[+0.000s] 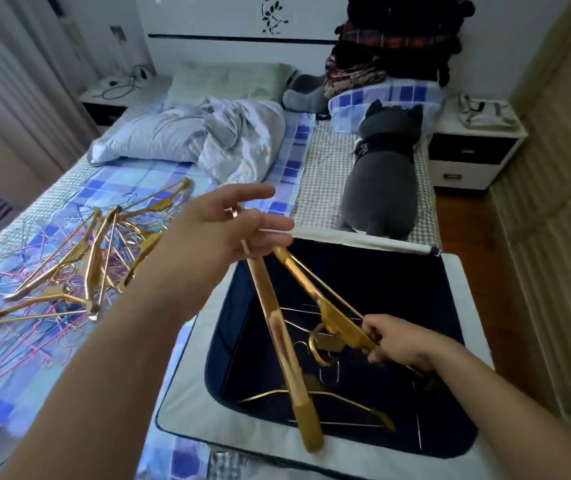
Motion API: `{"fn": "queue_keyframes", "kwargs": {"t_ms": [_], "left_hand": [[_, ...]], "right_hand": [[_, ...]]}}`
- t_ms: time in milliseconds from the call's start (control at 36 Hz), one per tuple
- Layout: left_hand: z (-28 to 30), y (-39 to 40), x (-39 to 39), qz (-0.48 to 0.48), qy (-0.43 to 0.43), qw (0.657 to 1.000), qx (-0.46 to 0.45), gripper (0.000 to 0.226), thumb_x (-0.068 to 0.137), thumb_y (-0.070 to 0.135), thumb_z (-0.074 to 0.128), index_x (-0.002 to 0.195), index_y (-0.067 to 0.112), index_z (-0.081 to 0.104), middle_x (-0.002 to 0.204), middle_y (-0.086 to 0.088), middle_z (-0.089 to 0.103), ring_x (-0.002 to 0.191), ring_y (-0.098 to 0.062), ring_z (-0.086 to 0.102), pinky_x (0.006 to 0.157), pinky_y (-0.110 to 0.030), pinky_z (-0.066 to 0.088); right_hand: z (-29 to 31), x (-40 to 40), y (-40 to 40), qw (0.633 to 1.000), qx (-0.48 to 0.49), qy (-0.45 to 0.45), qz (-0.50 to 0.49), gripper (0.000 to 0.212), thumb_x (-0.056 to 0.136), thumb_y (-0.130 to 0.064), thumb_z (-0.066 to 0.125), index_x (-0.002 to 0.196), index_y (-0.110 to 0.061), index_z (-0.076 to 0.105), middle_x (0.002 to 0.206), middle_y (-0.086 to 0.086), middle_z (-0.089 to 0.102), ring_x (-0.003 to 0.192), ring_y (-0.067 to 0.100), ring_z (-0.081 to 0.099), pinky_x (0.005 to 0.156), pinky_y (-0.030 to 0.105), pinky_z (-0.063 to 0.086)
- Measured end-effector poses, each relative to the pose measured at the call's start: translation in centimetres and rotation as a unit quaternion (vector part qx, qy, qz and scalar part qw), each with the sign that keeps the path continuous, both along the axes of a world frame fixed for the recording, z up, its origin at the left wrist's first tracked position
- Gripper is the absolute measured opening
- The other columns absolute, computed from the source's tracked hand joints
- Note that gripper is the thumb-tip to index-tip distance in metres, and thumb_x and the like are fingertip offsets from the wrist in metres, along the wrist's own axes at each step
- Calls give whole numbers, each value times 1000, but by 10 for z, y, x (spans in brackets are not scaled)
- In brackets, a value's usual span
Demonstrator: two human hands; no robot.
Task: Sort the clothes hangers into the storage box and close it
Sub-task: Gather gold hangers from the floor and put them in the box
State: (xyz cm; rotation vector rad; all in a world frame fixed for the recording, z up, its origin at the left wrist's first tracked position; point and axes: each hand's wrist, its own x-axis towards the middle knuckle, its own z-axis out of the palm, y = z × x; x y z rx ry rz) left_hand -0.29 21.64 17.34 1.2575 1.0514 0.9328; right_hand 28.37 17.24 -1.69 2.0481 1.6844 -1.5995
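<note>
An open storage box [187, 407] with a dark lining and white rim stands on the bed's near right corner; a few gold hangers [315, 396] lie at its bottom. My left hand [221, 233] pinches the upper end of a gold hanger [277, 327] that slants down over the box. My right hand [395, 341] grips a second gold hanger [332, 313] near its hook, above the box. A pile of gold and thin pink and purple wire hangers [79, 258] lies on the bed to the left.
A crumpled pale quilt [208, 136] and a pillow lie at the head of the bed. A grey plush toy [381, 188] lies behind the box. A stack of folded clothes [391, 46] sits at the back right. Nightstands [467, 154] flank the bed.
</note>
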Motion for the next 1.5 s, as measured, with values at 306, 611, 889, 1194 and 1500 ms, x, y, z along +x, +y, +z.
{"fn": "queue_keyframes", "kwargs": {"t_ms": [306, 611, 889, 1194, 1500], "left_hand": [[4, 0, -38, 84, 54, 993, 66, 33, 104, 1, 47, 121, 20, 68, 101, -14, 77, 87, -29, 75, 99, -53, 54], [1, -12, -55, 134, 25, 989, 51, 26, 104, 7, 49, 119, 17, 69, 100, -12, 77, 88, -31, 77, 81, -33, 60], [-3, 5, -43, 177, 24, 983, 45, 22, 103, 9, 53, 115, 15, 70, 101, -13, 78, 86, -29, 76, 85, -37, 58], [-4, 20, -34, 170, 12, 984, 43, 23, 103, 8, 51, 110, 18, 70, 102, -12, 78, 88, -29, 76, 82, -34, 58], [-6, 15, -43, 188, 18, 981, 42, 23, 102, 6, 51, 108, 16, 71, 100, -11, 78, 88, -30, 76, 85, -37, 60]], "right_hand": [[-89, -26, 19, 950, 62, -216, 218, 25, 92, -5, 57, 100, -28, 61, 102, -2, 62, 91, 17, 62, 75, 29, 52], [-120, -11, 39, 982, 76, -135, 105, 43, 90, -55, 62, 118, -27, 48, 116, -2, 63, 106, 22, 63, 88, 34, 51], [-115, -28, 18, 981, -111, -43, -154, 29, 83, -35, 78, 95, -16, 60, 91, 1, 61, 79, 14, 55, 61, 28, 39], [-135, -18, 1, 661, -229, 263, -665, 5, 94, -2, 63, 90, 0, 63, 73, 10, 56, 57, 15, 50, 38, 22, 48], [-104, -134, 19, 366, -135, 369, -844, 19, 99, -1, 52, 118, -1, 53, 110, 19, 56, 94, 28, 66, 77, 33, 62]]}}
